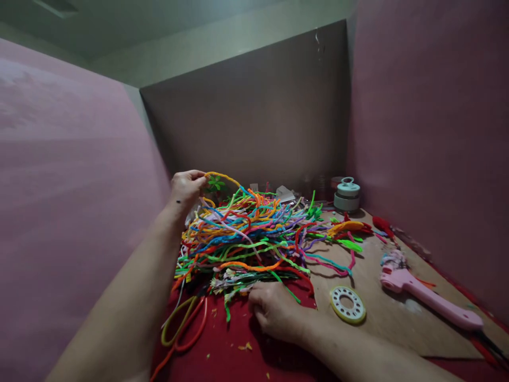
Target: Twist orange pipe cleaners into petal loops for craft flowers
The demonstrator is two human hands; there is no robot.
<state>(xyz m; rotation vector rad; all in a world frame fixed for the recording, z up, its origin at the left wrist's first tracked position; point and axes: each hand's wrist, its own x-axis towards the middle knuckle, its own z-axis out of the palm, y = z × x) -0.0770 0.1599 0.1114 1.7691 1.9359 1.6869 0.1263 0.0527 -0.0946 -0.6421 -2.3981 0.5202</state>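
A big tangled heap of pipe cleaners (246, 233) in many colours lies on the work surface ahead of me. My left hand (186, 188) is raised at the heap's far left edge, fingers pinched on a yellow-orange pipe cleaner (222, 178) that arcs up out of the pile. My right hand (274, 310) rests low on the red cloth (230, 350) at the heap's near edge. Its fingers are curled down onto the strands there; what they hold is hidden.
A pink glue gun (429, 297) lies on the brown board (389, 318) at right. A round yellow-white disc (348, 304) sits near my right wrist. A white tape roll stack (347, 195) stands at the back. Pink walls close in left and right, a grey panel behind.
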